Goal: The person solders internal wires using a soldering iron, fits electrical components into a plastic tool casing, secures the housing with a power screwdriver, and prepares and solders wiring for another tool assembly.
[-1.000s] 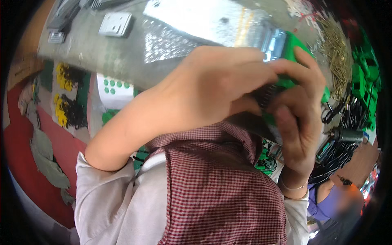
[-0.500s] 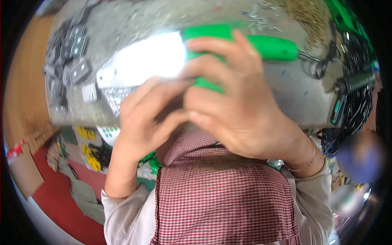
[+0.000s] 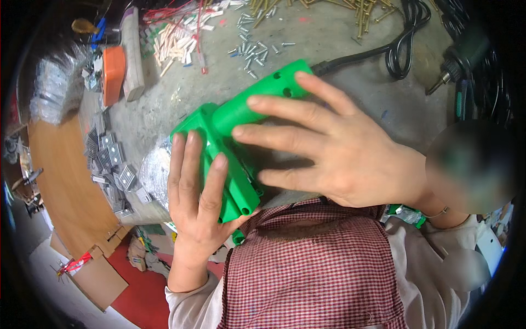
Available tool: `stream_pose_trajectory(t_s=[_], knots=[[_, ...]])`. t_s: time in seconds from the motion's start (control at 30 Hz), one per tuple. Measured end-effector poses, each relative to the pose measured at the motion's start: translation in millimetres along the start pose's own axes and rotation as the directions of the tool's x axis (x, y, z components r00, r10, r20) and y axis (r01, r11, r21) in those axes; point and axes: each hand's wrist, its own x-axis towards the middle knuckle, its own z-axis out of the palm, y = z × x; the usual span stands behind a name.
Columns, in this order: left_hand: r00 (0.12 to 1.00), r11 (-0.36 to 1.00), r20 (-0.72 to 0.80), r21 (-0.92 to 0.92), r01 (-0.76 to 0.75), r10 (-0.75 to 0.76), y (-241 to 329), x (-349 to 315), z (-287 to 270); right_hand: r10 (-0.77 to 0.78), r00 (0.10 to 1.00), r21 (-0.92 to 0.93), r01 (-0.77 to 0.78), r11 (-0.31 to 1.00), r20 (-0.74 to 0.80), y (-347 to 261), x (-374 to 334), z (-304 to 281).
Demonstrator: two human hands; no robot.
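Note:
A green plastic-bodied electric tool (image 3: 241, 112) lies tilted at the table's near edge, its handle pointing to the upper right and a black cord (image 3: 356, 56) leaving its end. My left hand (image 3: 197, 192) grips the wide block end of the housing, fingers over the top and thumb round the near side. Beyond that hand's left edge shows shiny silver metal (image 3: 156, 167), mostly hidden. My right hand (image 3: 334, 148) is spread over the handle, fingertips on or just above it; contact is unclear. Holes are visible in the handle's green shell.
Silver screws (image 3: 255, 55) and long brass-coloured screws (image 3: 364, 16) are scattered at the back. Small grey ribbed metal pieces (image 3: 109, 151) pile up at left, near an orange block (image 3: 113, 75). A dark power screwdriver (image 3: 460, 63) and bundled black cables (image 3: 496, 82) lie at right.
The tool has turned: its bright metal plate faced up before, and now the green housing is uppermost. My hands have drawn apart, the right one spreading. The view has shifted too.

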Motion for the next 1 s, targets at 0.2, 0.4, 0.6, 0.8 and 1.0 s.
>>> stream_pose_trajectory(t_s=[0.2,0.4,0.6,0.8,1.0], knots=[[1.0,0.999,0.026,0.052,0.012,-0.014,-2,-5,-1,-0.006,0.998,-0.093,0.013,0.996,0.067,-2,2,11],[0.999,0.996,0.041,0.083,0.013,-0.017,0,-7,-1,-0.019,1.0,-0.117,0.019,0.993,0.001,-5,1,16],[0.999,0.999,0.041,0.047,0.013,-0.015,0,-6,3,0.018,0.999,0.114,-0.023,0.993,0.045,0,2,4],[0.995,0.978,0.011,0.184,-0.098,0.098,-11,-12,17,0.065,0.994,0.109,-0.056,0.993,-0.084,0,6,6],[0.995,0.99,-0.057,0.122,-0.077,0.084,-6,-4,13,0.141,0.989,0.045,-0.139,0.989,-0.047,-13,16,-9]])
